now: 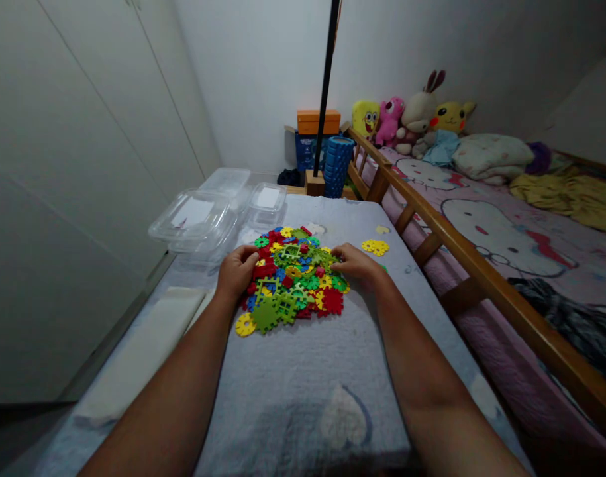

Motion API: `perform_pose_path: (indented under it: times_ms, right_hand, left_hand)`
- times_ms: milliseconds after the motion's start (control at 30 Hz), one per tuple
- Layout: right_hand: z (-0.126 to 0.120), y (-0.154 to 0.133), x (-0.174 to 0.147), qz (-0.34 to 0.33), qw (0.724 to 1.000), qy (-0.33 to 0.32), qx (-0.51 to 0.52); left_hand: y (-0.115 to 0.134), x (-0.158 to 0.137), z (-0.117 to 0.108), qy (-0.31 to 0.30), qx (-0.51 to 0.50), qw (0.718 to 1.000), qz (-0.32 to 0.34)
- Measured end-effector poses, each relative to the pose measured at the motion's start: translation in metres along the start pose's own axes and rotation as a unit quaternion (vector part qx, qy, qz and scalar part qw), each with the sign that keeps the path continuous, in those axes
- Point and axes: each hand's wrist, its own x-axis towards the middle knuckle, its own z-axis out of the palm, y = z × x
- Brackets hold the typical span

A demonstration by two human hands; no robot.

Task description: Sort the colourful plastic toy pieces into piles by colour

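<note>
A loose pile of flat plastic building pieces in red, yellow, green and blue lies on the cloth-covered table in front of me. At its left edge is my left hand, its fingers curled in and the thumb close to the index finger, against some red pieces. My right hand is at the pile's right edge, fingers bent and drawn together by green pieces. What either hand holds between its fingertips is hidden. Off to the right lie a few yellow flower-shaped pieces, apart from the pile.
Clear plastic boxes with lids stand at the table's back left. A folded pale cloth lies along the left side. A wooden bed rail runs along the right. A black pole and a blue foam roller stand behind.
</note>
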Motion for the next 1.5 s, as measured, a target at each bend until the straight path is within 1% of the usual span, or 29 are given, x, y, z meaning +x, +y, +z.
perform_pose_path:
  times_ms: [100,367,467,700,967,1100,1267,1367,1500]
  right_hand:
    - [0.002,-0.003,0.000,0.014,1.000,-0.003,0.000]
    - [-0.001,-0.001,-0.003,0.023,0.996,0.010,0.084]
    - [-0.004,0.001,-0.004,0.026,0.991,0.012,0.129]
    - [-0.009,0.006,-0.004,0.024,0.977,0.039,0.208]
    - [-0.010,0.009,-0.001,0.019,0.962,0.075,0.262]
    - [-0.013,0.010,-0.001,0.024,0.950,0.112,0.291]
    - [-0.019,0.010,-0.002,0.046,0.930,0.160,0.327]
    - [-0.025,0.011,0.000,0.081,0.917,0.202,0.335]
    - [-0.034,0.019,0.011,0.140,0.905,0.252,0.313]
  left_hand:
    - [0.003,-0.002,-0.001,-0.002,0.003,1.000,-0.003]
    - [-0.003,0.001,0.000,-0.001,0.005,1.000,0.009]
    - [-0.002,0.001,0.000,0.001,0.004,1.000,0.006]
    - [0.001,-0.001,-0.001,-0.002,0.008,1.000,0.000]
    - [0.005,-0.002,-0.001,-0.001,0.011,1.000,0.001]
    - [0.009,-0.003,0.000,-0.001,0.002,1.000,-0.009]
    - [0.011,-0.003,-0.001,-0.003,-0.001,1.000,-0.010]
    - [0.010,-0.002,-0.001,-0.002,0.004,1.000,-0.003]
    - [0.007,-0.002,0.000,-0.007,0.005,1.000,-0.005]
